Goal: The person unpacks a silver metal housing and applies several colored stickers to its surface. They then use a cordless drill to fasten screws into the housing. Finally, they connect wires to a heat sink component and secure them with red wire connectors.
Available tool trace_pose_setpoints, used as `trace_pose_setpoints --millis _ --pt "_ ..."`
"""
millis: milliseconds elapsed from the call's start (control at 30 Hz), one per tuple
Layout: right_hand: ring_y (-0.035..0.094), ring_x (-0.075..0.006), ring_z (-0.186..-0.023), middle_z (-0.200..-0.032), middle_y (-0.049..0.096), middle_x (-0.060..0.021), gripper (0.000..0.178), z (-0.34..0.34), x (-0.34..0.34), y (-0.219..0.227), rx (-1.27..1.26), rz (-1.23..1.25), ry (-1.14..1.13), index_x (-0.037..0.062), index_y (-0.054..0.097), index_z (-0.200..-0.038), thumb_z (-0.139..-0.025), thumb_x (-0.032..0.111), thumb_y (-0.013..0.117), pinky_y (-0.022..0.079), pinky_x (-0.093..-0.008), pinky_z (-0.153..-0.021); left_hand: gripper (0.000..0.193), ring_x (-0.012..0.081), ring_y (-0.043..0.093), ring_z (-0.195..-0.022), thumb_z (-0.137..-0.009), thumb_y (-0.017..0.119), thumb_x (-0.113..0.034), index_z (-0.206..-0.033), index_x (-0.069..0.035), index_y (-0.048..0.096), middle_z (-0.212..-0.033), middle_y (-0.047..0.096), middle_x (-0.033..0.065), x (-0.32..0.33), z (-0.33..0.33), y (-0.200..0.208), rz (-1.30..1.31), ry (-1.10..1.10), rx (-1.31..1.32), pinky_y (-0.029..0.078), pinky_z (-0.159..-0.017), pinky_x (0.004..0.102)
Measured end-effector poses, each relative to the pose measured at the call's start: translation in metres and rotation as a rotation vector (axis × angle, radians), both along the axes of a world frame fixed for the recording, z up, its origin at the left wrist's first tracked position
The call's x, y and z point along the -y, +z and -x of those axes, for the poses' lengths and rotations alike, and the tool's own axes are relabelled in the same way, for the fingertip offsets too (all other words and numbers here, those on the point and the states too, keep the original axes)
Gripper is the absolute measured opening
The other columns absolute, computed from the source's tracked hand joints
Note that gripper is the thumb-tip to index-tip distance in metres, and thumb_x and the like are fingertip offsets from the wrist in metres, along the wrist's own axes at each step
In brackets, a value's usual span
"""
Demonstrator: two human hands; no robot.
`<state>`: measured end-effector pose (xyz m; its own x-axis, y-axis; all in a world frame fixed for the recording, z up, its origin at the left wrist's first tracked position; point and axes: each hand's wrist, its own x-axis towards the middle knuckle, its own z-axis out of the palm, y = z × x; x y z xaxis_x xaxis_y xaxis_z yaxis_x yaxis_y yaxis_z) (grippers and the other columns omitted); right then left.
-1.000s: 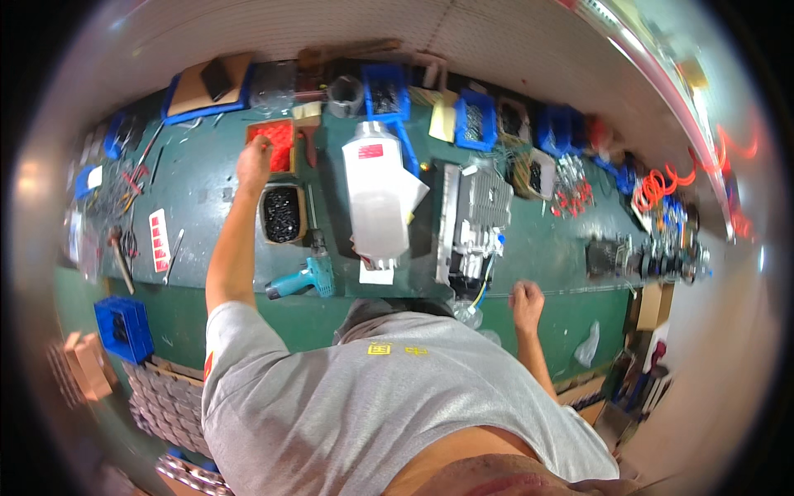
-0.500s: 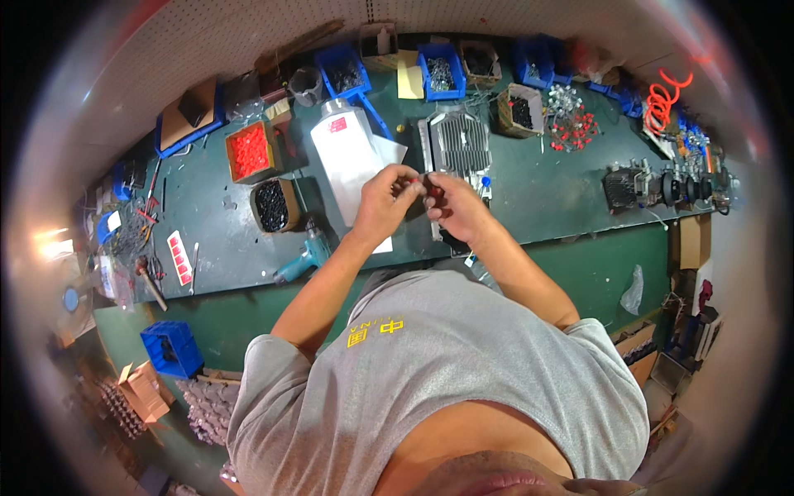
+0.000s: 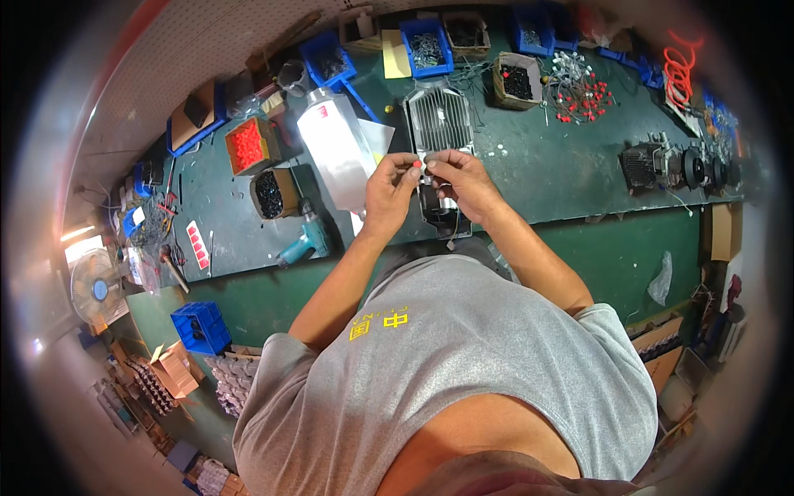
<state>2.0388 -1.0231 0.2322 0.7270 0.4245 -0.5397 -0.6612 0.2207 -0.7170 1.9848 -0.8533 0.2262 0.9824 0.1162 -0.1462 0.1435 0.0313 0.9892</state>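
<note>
My left hand [image 3: 389, 194] pinches a small red cap [image 3: 418, 164] between thumb and forefinger. Close beside it, my right hand [image 3: 466, 183] has its fingertips pressed together; whatever they hold is too small to name. Both hands are over a grey finned metal unit [image 3: 440, 122], whose dark lower part [image 3: 445, 217] shows below the fingers. To the left of my left hand lies a smooth silver metal cover [image 3: 337, 153] on the green bench.
A teal power drill [image 3: 306, 238] lies near the bench edge. Cardboard boxes hold red caps [image 3: 248, 145] and black pieces [image 3: 270, 195]. Blue bins [image 3: 428, 50] of hardware line the back. Wires with red ends [image 3: 583, 95] and a dark assembly [image 3: 653, 165] are at right.
The red cap now shows plainly at my left fingertips, and the hands have drawn slightly apart. The whole view has shifted, bringing a fan into sight at the left.
</note>
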Motion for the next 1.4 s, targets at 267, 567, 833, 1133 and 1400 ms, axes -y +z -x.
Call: trace_pose_setpoints --millis 267,567,833,1133,1400 --pt "0.058 -0.0062 -0.067 -0.084 0.065 0.0023 0.013 -0.011 0.022 -0.001 -0.013 -0.015 0.172 0.0083 0.07 -0.094 -0.096 0.022 0.071 0.046 -0.0212 -0.053 0.019 0.0126 0.064 -0.092 -0.099 0.063 -0.003 -0.118 0.001 0.061 -0.106 0.064 0.0063 0.008 -0.006 -0.011 -0.105 -0.131 0.104 0.053 -0.082 0.0275" --pt "0.051 -0.0079 -0.063 -0.077 0.058 0.001 0.009 -0.007 0.014 -0.013 -0.282 -0.224 -0.018 0.0065 0.063 -0.089 -0.093 0.014 0.065 0.042 -0.0221 -0.051 0.014 0.0121 0.067 -0.085 -0.099 0.065 -0.006 -0.109 0.002 0.06 -0.097 0.068 0.0077 0.01 -0.017 -0.003 -0.294 -0.181 0.102 0.054 -0.076 0.0275" --pt "0.051 -0.0089 -0.066 -0.076 0.055 0.0003 0.009 0.006 -0.017 -0.009 -0.277 -0.308 -0.347 0.0063 0.06 -0.087 -0.093 0.012 0.063 0.05 -0.0262 -0.058 0.013 0.0117 0.065 -0.074 -0.099 0.065 -0.008 -0.104 0.002 0.06 -0.088 0.069 0.0083 0.009 -0.023 -0.011 0.022 -0.09 -0.054 0.054 -0.067 0.0258" --pt "0.052 -0.0068 -0.063 -0.079 0.058 -0.0005 0.013 -0.052 -0.05 -0.028 0.032 -0.054 -0.273 0.0047 0.059 -0.104 -0.093 0.008 0.063 0.047 -0.0237 -0.051 0.016 0.0152 0.066 -0.078 -0.099 0.067 -0.014 -0.102 0.002 0.065 -0.09 0.067 0.0064 -0.014 -0.095 -0.034 0.361 0.127 -0.3 0.058 -0.067 0.0307" --pt "0.057 -0.0094 -0.068 -0.083 0.06 -0.0029 0.034 -0.082 -0.072 -0.055 0.096 0.125 -0.279 -0.0008 0.054 -0.119 -0.088 0.006 0.066 0.047 -0.0249 -0.048 0.019 0.0131 0.06 -0.064 -0.098 0.069 -0.016 -0.103 0.002 0.065 -0.083 0.065 0.0055 -0.02 -0.137 -0.079 0.368 0.171 -0.351 0.054 -0.057 0.0272"
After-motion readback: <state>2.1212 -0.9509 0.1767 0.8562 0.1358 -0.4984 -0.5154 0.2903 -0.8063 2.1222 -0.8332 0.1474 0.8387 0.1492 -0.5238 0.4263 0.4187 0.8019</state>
